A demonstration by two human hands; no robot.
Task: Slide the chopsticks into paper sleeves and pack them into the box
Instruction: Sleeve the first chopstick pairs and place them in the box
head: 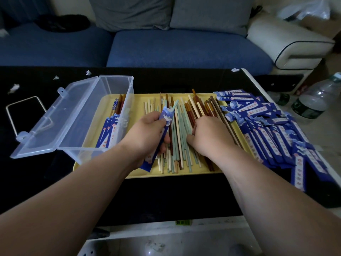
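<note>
My left hand (147,132) grips a blue paper sleeve (162,133) with a pale green chopstick sticking out of its top end. My right hand (208,137) lies curled on the pile of loose chopsticks (180,126), green, cream and brown, which fill a yellow tray (184,174). Its fingertips dig among the green ones; whether they pinch one is hidden. A clear plastic box (96,115) with its lid swung open to the left stands on the tray's left end and holds a few sleeved pairs (108,133).
A heap of empty blue sleeves (273,133) spreads over the black table to the right of the tray. Plastic bottles (313,100) stand on the floor at the right. A blue sofa (166,47) runs behind the table. Paper scraps (13,88) lie at the far left.
</note>
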